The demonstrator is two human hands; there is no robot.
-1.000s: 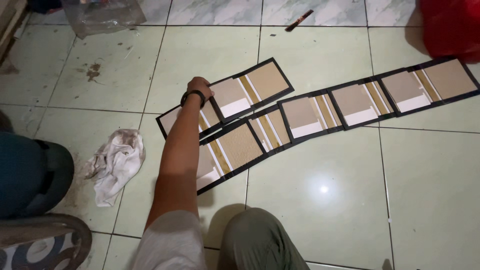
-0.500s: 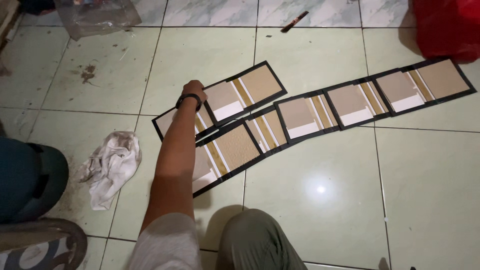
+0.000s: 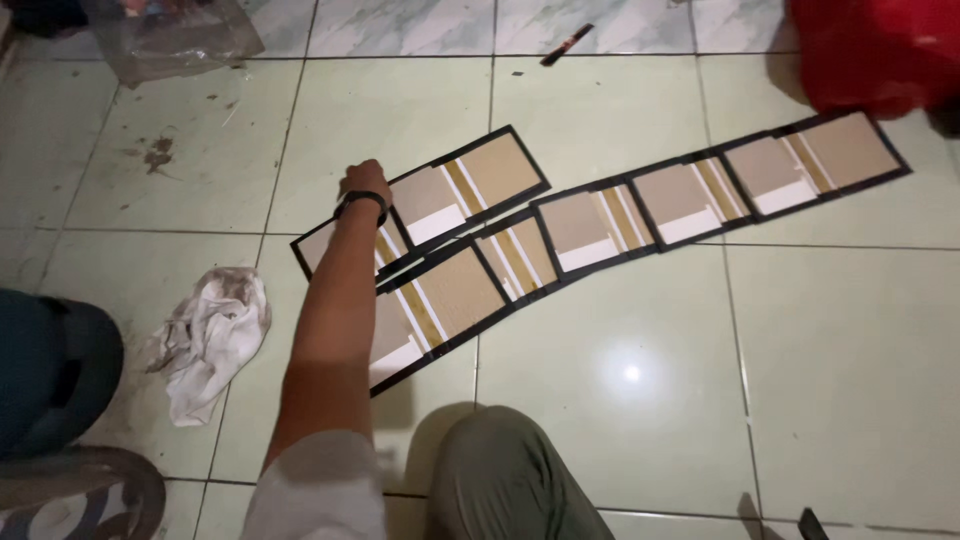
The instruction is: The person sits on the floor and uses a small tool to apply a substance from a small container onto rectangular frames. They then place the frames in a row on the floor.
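Floor (image 3: 640, 400) of pale green tile filled the view, glossy and marked with dirt. On it lay the upper panel strip (image 3: 470, 185), our landmark: black-edged cards with tan, gold and white bands. A long chain of panels (image 3: 690, 195) of the same kind ran just beside that strip, from its near-left side out to its far right, with the edges of the two overlapping or touching. A red bag (image 3: 880, 50) sat well to the right of the strip and beyond it, and a clear plastic bag (image 3: 170, 30) well to its far left. A crumpled rag (image 3: 210, 335) lay near the strip's left end, on our side.

Our left hand (image 3: 365, 185) rested on the strip's left part, wrist banded in black. The fingers curled out of sight over the far edge, so we could not tell whether they pinched the card or only pressed it. A dark stick (image 3: 567, 44) lay beyond the strip.

We judged that a drag on the slick tile could shift the strip against the chain and knock the neighbouring cards askew, and the dirty floor could soil them.
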